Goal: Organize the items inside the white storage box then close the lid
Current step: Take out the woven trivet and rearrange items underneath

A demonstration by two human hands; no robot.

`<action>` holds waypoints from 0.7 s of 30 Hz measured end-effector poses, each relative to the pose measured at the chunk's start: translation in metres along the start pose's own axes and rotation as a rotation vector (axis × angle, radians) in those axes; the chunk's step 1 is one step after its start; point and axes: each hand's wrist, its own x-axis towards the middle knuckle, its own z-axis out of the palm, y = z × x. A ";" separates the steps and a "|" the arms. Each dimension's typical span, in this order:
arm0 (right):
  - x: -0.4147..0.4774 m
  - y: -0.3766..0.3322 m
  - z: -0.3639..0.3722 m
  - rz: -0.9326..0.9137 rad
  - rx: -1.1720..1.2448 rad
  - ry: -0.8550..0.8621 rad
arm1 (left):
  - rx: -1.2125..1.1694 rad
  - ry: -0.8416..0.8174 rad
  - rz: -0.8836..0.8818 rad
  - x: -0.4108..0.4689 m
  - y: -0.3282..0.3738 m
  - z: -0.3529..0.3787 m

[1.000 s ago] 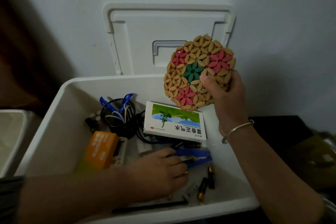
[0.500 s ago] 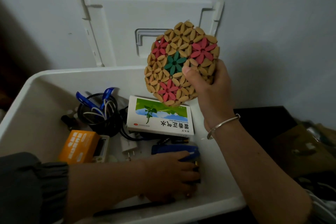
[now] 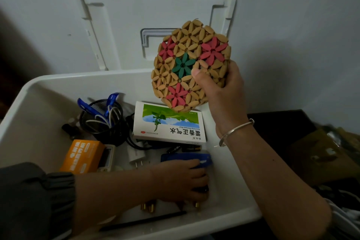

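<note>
Two hands are at work over the white storage box point(image 3: 39, 103) in the head view, and the sorting looks only partly done. The box sits just below the camera, open, with its lid point(image 3: 126, 25) leaning upright against the wall at the far side.

The right hand point(image 3: 222, 91) holds a round beaded trivet point(image 3: 185, 60) up above the far right part of the box. Its grip is clamped on the trivet's right edge, thumb across the face and fingers behind, so this item is not yet placed inside.

The left hand point(image 3: 181, 179) reaches in from the near left and lies low at the near right of the box floor, palm down. Its fingers curl over small dark batteries point(image 3: 149, 207) with brass ends. I cannot tell whether the grip has closed on any of them, since the hand hides them.

A blue stapler-like tool point(image 3: 185, 157) lies just beyond that hand. Further back rests a white and green medicine carton point(image 3: 169, 124). To the left are a black mesh cup point(image 3: 99, 119) stuffed with cables, an orange box point(image 3: 81, 157) and a white plug point(image 3: 136, 155). A thin black stick point(image 3: 144, 222) lies along the near wall.

Judging by this, the loose small pieces have yet to be gathered and the trivet needs a spot. Cables spill from the cup, and closing the lid comes last.
</note>
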 end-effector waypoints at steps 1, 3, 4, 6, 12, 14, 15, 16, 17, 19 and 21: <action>0.000 0.000 0.000 0.001 0.002 -0.003 | 0.005 0.019 0.023 -0.001 -0.001 0.002; 0.000 0.000 0.000 0.004 0.008 -0.009 | -0.011 0.059 0.057 -0.002 -0.002 0.004; 0.001 0.000 0.000 0.005 0.009 -0.011 | -0.017 0.068 0.064 -0.001 -0.003 0.004; 0.001 0.000 0.000 0.005 0.012 -0.013 | 0.007 0.082 0.054 0.002 -0.001 0.004; 0.002 0.000 0.000 0.002 -0.003 -0.013 | -0.032 0.160 -0.030 0.005 0.010 0.013; 0.002 0.000 -0.001 0.001 -0.013 -0.014 | -0.037 0.180 -0.070 0.007 0.013 0.013; 0.002 0.000 -0.001 0.003 -0.015 -0.015 | -0.042 0.188 -0.080 0.007 0.014 0.012; 0.002 0.001 -0.001 0.005 -0.017 -0.013 | -0.049 0.186 -0.081 0.008 0.015 0.011; 0.002 0.001 -0.001 0.005 -0.018 -0.010 | -0.060 0.180 -0.079 0.008 0.015 0.010; 0.002 0.001 -0.001 -0.001 -0.010 -0.007 | -0.085 0.170 -0.076 0.009 0.017 0.008; 0.002 0.002 -0.001 -0.001 -0.003 -0.009 | -0.100 0.167 -0.091 0.010 0.017 0.004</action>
